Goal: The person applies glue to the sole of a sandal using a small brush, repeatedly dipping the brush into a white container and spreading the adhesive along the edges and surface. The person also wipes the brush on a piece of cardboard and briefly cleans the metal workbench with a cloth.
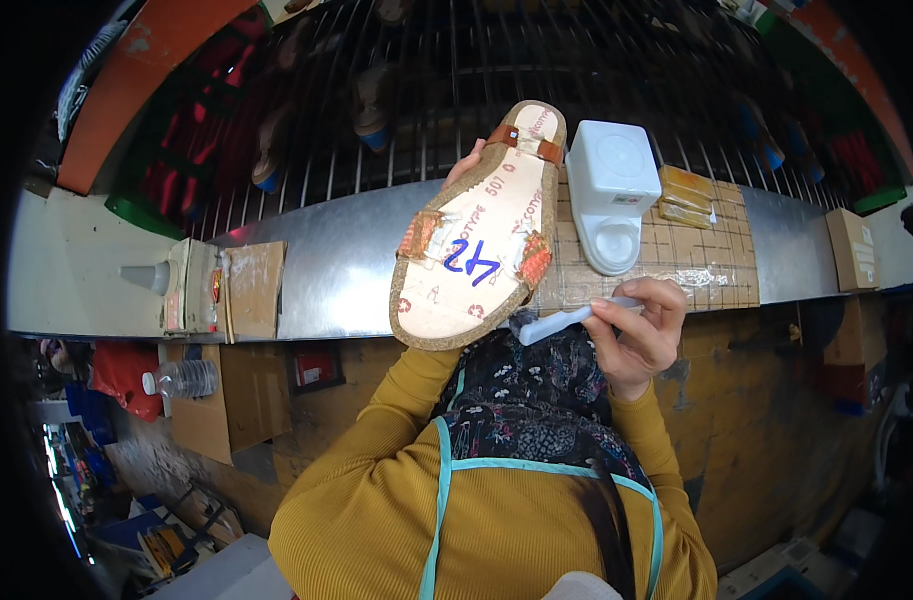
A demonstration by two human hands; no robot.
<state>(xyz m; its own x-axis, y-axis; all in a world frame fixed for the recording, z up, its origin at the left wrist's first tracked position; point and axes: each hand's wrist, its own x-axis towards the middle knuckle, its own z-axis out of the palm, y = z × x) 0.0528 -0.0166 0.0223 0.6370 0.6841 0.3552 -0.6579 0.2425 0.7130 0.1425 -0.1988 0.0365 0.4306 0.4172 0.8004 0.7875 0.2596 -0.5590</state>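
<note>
Two hands share the work: the left hand (469, 160) holds a sandal (477, 225) sole-up over the metal tabletop (337, 265), its fingers wrapped behind the far edge, while the right hand (637, 335) has its fingers pinched shut on a white brush (567, 320) whose dark tip sits at the sole's near right edge. It looks like the glue-coating step, and the next stroke would need the tip drawn evenly along the rim. A white glue dispenser (614, 190) stands right of the sandal, yellow-brown blocks (687, 195) beside it, a small cardboard box (852, 250) at far right, and cardboard-wrapped pieces (227, 290) at left.
</note>
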